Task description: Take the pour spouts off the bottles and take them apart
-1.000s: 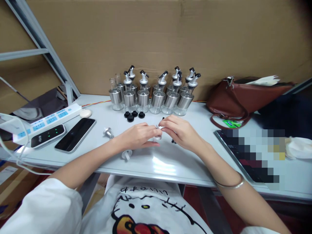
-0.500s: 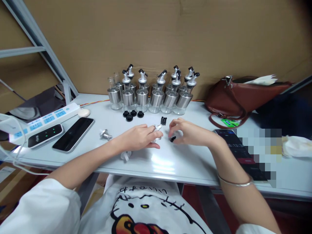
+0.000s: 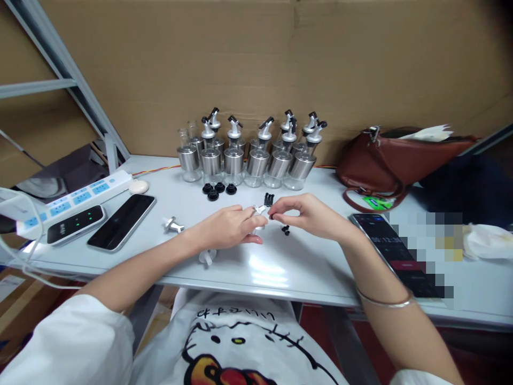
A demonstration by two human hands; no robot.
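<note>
My left hand (image 3: 228, 227) rests on the grey table (image 3: 256, 267), fingers closed round a small white-and-silver pourer spout (image 3: 258, 210). My right hand (image 3: 306, 214) pinches a tiny black part (image 3: 271, 216) right beside the spout's tip. More small black parts lie on the table: one (image 3: 286, 230) just under my right hand, two (image 3: 268, 199) behind the fingers. Two loose spouts lie apart, one (image 3: 172, 225) to the left, another (image 3: 207, 256) near my left wrist. Several steel-and-glass dispenser bottles (image 3: 256, 155) stand in a cluster at the back, most capped with spouts.
Three black rubber stoppers (image 3: 218, 189) lie before the bottles. Two phones (image 3: 120, 221) and a white power strip (image 3: 76, 199) sit at the left. A brown leather bag (image 3: 396, 158) and another phone (image 3: 395, 248) are at the right. A cardboard wall stands behind.
My right hand went to the table, took up a small black part by the loose ones, and has come back to the spout in my left hand. The left hand stayed put.
</note>
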